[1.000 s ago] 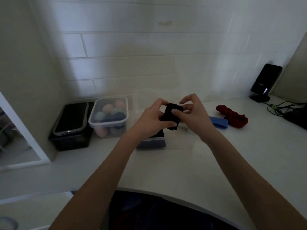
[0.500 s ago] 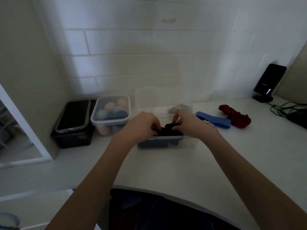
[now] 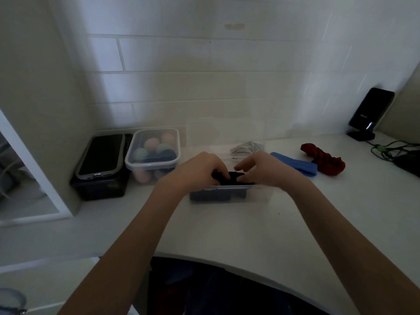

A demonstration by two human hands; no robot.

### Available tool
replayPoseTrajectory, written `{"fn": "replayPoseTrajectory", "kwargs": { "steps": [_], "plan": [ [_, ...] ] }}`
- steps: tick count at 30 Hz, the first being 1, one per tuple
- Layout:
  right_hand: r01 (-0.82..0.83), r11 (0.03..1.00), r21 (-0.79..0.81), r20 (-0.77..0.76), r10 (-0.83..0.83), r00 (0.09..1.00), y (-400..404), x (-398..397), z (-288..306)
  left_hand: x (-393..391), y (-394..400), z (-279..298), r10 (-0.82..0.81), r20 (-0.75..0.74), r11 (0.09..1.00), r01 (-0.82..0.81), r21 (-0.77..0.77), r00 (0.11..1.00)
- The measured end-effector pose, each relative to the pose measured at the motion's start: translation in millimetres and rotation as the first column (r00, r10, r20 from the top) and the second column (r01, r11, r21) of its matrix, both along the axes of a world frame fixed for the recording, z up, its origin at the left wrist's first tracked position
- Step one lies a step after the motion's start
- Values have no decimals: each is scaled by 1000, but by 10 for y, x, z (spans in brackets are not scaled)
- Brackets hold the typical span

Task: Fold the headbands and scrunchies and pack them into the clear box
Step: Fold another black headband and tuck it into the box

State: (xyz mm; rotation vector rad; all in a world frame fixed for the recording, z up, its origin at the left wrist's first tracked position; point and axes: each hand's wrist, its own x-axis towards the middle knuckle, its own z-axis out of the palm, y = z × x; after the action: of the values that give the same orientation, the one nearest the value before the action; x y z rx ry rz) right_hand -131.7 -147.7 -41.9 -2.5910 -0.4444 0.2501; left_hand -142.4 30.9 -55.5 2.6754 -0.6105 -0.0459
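Note:
The clear box [image 3: 261,193] stands on the white counter in front of me, with dark folded fabric at its bottom left. My left hand [image 3: 200,170] and my right hand [image 3: 261,170] are both over the box, pressing a folded black headband [image 3: 234,178] down into it; the fingertips of both touch it. A grey-white scrunchie [image 3: 246,147] lies behind the box. To the right on the counter lie a blue headband [image 3: 295,164] and a dark red scrunchie [image 3: 322,159].
At the left stand a lidded tub of pastel sponges [image 3: 153,151] and a phone [image 3: 100,156] on a black box. A black device on a stand [image 3: 369,114] and cables [image 3: 395,151] sit at the far right. A tiled wall runs behind.
Both hands have come down from above the box, carrying the folded black headband into it. They now press it lower inside the box.

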Motion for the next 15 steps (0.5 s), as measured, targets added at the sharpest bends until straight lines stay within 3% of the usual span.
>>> {"fn": "replayPoseTrajectory", "kwargs": {
  "steps": [3,8,10,15],
  "plan": [
    [40,998,56,-54,-37,998,0,2,7,19,-17,0,-56,-47,998,56,11,997],
    [90,953,290,-293,-1,956,-56,-1,69,49,-4,2,-88,-75,996,90,22,993],
    [21,970,242,-311,57,949,-97,-4,106,67,20,-20,-120,-99,993,121,3,988],
    [-58,998,32,-162,63,985,-79,-38,151,96,20,-35,-189,-171,979,199,40,967]
  ]
}}
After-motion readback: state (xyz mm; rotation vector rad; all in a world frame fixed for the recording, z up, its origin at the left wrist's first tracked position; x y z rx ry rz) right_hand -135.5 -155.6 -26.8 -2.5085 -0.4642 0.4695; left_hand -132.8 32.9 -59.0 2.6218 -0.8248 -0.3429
